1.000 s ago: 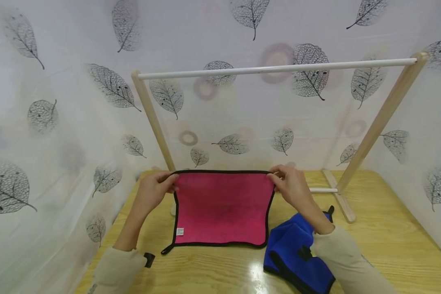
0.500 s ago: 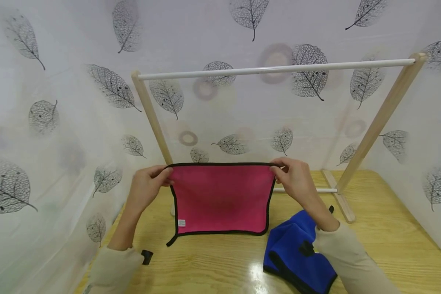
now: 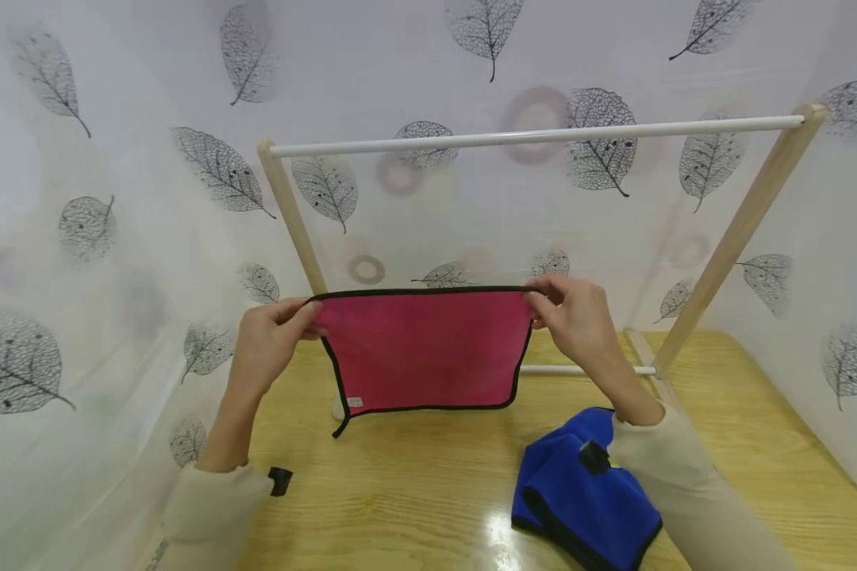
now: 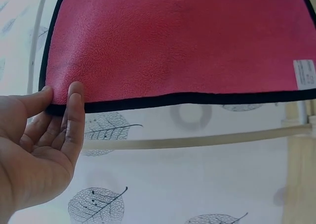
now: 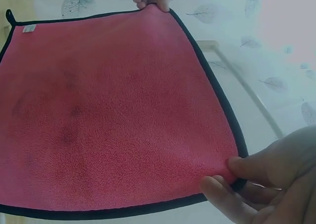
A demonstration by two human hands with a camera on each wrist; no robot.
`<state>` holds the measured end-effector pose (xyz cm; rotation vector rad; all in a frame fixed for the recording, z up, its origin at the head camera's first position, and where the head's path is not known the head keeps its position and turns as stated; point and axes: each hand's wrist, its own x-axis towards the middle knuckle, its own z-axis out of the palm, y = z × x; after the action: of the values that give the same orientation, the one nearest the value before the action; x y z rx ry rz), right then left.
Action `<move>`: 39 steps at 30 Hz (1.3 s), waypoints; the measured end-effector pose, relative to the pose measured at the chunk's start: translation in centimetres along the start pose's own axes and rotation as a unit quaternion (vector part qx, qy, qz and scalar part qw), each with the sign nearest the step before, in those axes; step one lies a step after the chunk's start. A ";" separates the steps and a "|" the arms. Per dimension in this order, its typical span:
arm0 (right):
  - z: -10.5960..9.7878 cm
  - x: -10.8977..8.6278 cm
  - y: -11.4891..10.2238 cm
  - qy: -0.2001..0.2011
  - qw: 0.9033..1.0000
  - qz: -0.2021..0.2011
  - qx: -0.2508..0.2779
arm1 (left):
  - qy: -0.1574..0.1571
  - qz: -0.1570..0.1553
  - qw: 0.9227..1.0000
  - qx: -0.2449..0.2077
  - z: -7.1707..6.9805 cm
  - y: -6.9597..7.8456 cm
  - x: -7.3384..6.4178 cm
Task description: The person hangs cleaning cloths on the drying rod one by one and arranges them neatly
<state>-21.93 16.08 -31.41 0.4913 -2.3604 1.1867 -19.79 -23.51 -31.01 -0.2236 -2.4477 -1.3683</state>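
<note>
A pink towel (image 3: 428, 349) with black edging hangs spread between both hands above the table. At its upper left corner the left hand (image 3: 267, 337) pinches the cloth between thumb and fingers. The right hand (image 3: 574, 321) pinches the upper right corner. A small white label (image 4: 305, 74) and a black loop (image 3: 340, 428) are at the towel's lower left in the head view. Fleecy pile with some darker patches shows in the right wrist view. Near the right forearm a crumpled blue towel (image 3: 564, 468) with black edging lies on the table, partly covered by the sleeve.
Behind the towel stands a rack with a white top bar (image 3: 514, 137), wooden side posts (image 3: 746, 230) and a low white bar (image 3: 586, 369). The wooden table (image 3: 414, 492) reaches a leaf-patterned curtain (image 3: 471, 214) at the back and sides.
Both hands have raised the pink towel, and its lower edge has lifted farther from the table's front. The left hand has also shifted slightly left. The blue towel stays on the table.
</note>
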 end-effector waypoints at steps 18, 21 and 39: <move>-3.3 4.0 -3.9 0.031 0.998 -0.043 -0.016 | 0.033 0.009 0.998 -0.061 -2.3 3.0 3.1; -3.8 4.6 -4.5 0.035 0.998 -0.043 -0.017 | 0.039 0.013 0.997 -0.069 -2.5 3.7 3.7; -6.9 8.6 -8.1 0.056 0.996 -0.061 0.016 | 0.075 0.043 0.989 -0.123 -3.9 7.9 7.8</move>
<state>-23.49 16.18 -17.80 0.5574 -2.1875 1.1671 -23.98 -22.81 -20.03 -0.2696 -2.1210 -1.5878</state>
